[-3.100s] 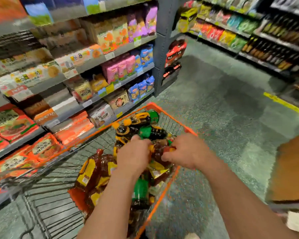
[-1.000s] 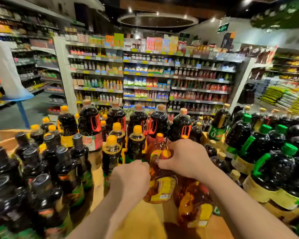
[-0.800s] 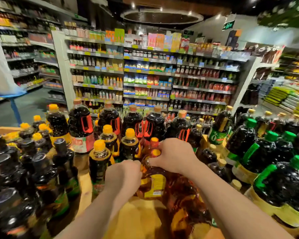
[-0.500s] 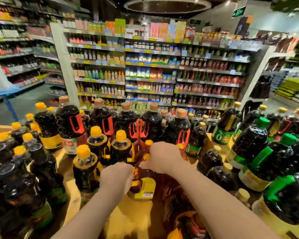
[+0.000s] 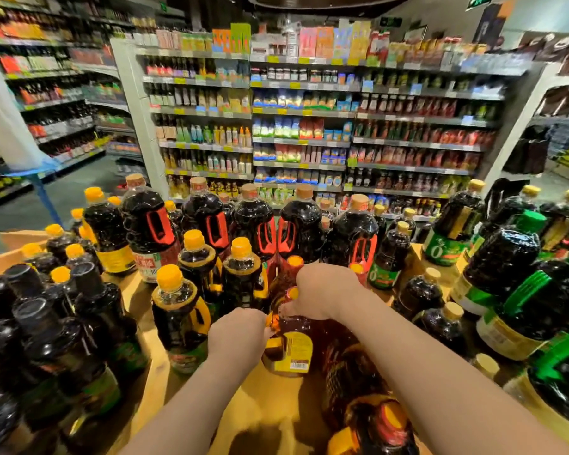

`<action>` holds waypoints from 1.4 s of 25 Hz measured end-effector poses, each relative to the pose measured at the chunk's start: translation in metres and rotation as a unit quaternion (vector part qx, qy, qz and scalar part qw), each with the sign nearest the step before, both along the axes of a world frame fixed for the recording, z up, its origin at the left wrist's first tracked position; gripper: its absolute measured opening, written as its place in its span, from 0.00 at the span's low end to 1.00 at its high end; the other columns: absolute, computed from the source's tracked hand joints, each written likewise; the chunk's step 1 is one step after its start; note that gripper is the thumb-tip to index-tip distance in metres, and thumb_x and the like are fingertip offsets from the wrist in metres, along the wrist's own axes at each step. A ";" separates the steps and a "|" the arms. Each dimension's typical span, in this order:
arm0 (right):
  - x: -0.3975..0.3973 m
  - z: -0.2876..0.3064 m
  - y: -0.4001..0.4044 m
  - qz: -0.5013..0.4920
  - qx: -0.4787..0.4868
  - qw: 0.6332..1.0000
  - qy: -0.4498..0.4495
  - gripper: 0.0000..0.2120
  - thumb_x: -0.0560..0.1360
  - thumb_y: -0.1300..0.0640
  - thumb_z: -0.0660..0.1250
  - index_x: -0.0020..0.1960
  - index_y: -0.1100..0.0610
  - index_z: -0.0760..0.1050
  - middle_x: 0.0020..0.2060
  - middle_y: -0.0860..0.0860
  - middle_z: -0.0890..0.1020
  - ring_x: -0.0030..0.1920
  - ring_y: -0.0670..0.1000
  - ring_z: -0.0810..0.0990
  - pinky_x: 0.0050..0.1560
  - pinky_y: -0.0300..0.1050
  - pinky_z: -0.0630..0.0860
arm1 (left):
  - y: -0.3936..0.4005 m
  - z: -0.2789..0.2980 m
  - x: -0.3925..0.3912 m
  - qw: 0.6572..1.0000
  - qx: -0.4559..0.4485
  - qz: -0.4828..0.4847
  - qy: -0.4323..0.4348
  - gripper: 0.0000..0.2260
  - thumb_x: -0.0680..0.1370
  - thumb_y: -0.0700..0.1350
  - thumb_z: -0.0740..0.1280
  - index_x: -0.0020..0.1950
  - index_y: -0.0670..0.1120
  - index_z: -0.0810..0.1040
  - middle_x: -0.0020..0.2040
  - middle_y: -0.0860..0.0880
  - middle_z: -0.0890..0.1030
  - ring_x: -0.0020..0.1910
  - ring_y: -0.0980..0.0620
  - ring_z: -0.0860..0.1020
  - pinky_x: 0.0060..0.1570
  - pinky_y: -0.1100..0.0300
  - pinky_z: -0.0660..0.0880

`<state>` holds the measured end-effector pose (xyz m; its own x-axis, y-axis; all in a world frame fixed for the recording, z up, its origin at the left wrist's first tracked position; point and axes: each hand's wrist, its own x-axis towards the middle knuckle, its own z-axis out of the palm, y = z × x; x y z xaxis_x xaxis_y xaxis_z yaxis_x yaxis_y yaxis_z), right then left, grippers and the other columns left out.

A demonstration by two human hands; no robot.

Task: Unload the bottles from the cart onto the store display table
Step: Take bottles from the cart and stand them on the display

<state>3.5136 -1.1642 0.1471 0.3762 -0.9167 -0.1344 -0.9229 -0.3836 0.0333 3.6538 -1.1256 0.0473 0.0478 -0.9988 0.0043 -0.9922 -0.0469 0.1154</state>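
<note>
I see a dark amber plastic bottle with a yellow label (image 5: 288, 351); at ten o'clock, dark yellow-capped plastic bottles (image 5: 178, 318); at three, green-handled dark jugs (image 5: 519, 300).

Two bare forearms show, with no sleeve, cuff or glove on either as far as the bottom edge of the view. The left hand (image 5: 240, 333) and the right hand (image 5: 326, 290) carry no visible ring, watch, band or marking. Fingers are mostly hidden.
</note>
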 end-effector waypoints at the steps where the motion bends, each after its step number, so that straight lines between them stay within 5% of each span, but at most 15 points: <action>1: -0.001 0.007 0.005 0.000 -0.008 1.000 0.007 0.22 0.73 0.37 0.64 0.34 0.55 0.70 0.33 0.48 0.73 0.38 0.54 0.75 0.37 0.46 0.72 | 0.005 -0.002 -0.001 1.000 0.010 0.009 0.007 0.10 0.81 0.57 0.61 0.50 0.52 0.76 0.45 0.54 0.78 0.44 0.52 0.79 0.37 0.59 0.75; 5: -0.011 0.033 0.055 0.007 -0.107 0.993 -0.043 0.21 0.75 0.36 0.60 0.40 0.54 0.76 0.34 0.47 0.78 0.37 0.51 0.78 0.36 0.44 0.76 | 0.048 -0.012 0.001 0.999 0.024 0.020 0.034 0.16 0.81 0.57 0.60 0.67 0.55 0.71 0.58 0.55 0.78 0.56 0.51 0.78 0.48 0.56 0.77; 8: -0.004 0.036 0.117 0.057 -0.068 0.989 -0.119 0.21 0.76 0.35 0.57 0.43 0.50 0.78 0.33 0.45 0.78 0.38 0.47 0.78 0.38 0.43 0.78 | 0.088 0.001 0.017 0.996 0.032 0.024 0.083 0.16 0.80 0.58 0.62 0.67 0.58 0.73 0.59 0.58 0.79 0.58 0.53 0.77 0.53 0.55 0.77; 14: 0.054 -0.017 0.225 0.111 0.067 0.979 -0.155 0.18 0.74 0.36 0.59 0.51 0.50 0.75 0.44 0.46 0.81 0.49 0.49 0.77 0.47 0.43 0.74 | 0.191 0.032 0.066 0.991 0.007 0.083 0.105 0.14 0.77 0.64 0.60 0.57 0.61 0.77 0.51 0.59 0.80 0.52 0.54 0.78 0.47 0.58 0.77; 19: 0.113 -0.018 0.302 0.184 0.077 0.961 -0.190 0.14 0.77 0.42 0.60 0.43 0.49 0.77 0.39 0.46 0.78 0.48 0.49 0.77 0.42 0.45 0.70 | 0.312 0.051 0.126 0.981 -0.033 0.167 0.092 0.17 0.78 0.63 0.59 0.60 0.58 0.77 0.53 0.58 0.81 0.55 0.53 0.78 0.52 0.54 0.78; 23: 0.187 -0.025 0.379 0.290 0.041 0.930 -0.222 0.19 0.76 0.40 0.60 0.30 0.48 0.66 0.31 0.46 0.74 0.40 0.48 0.74 0.38 0.42 0.69 | 0.439 0.061 0.176 0.958 -0.059 0.272 0.061 0.17 0.78 0.63 0.59 0.57 0.56 0.78 0.52 0.54 0.82 0.55 0.52 0.79 0.50 0.55 0.77; 25: 0.230 -0.031 0.428 0.348 0.056 0.901 -0.252 0.19 0.75 0.40 0.61 0.31 0.50 0.69 0.30 0.46 0.74 0.38 0.47 0.73 0.35 0.38 0.69 | 0.512 0.064 0.199 0.931 -0.058 0.355 0.062 0.17 0.78 0.63 0.59 0.58 0.56 0.78 0.53 0.54 0.83 0.56 0.50 0.79 0.50 0.56 0.77; 31: 0.323 -0.032 0.589 0.525 0.108 0.802 -0.265 0.19 0.75 0.42 0.62 0.31 0.52 0.70 0.28 0.49 0.75 0.36 0.50 0.75 0.38 0.49 0.72 | 0.708 0.066 0.232 0.821 -0.080 0.563 0.048 0.18 0.77 0.65 0.59 0.63 0.61 0.76 0.55 0.57 0.82 0.59 0.53 0.78 0.53 0.57 0.76; 35: 0.365 -0.032 0.693 0.647 0.152 0.707 -0.240 0.17 0.75 0.41 0.62 0.34 0.51 0.75 0.32 0.47 0.78 0.39 0.48 0.76 0.41 0.47 0.72 | 0.817 0.066 0.220 0.734 -0.111 0.669 0.033 0.18 0.77 0.64 0.60 0.63 0.60 0.77 0.55 0.57 0.83 0.59 0.53 0.78 0.53 0.56 0.77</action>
<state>3.8784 -0.4714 0.1155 0.9432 0.2811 0.1770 0.3310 -0.8399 -0.4300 3.8737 -0.3081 0.1133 0.9930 -0.0333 0.1134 -0.0677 -0.9469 0.3145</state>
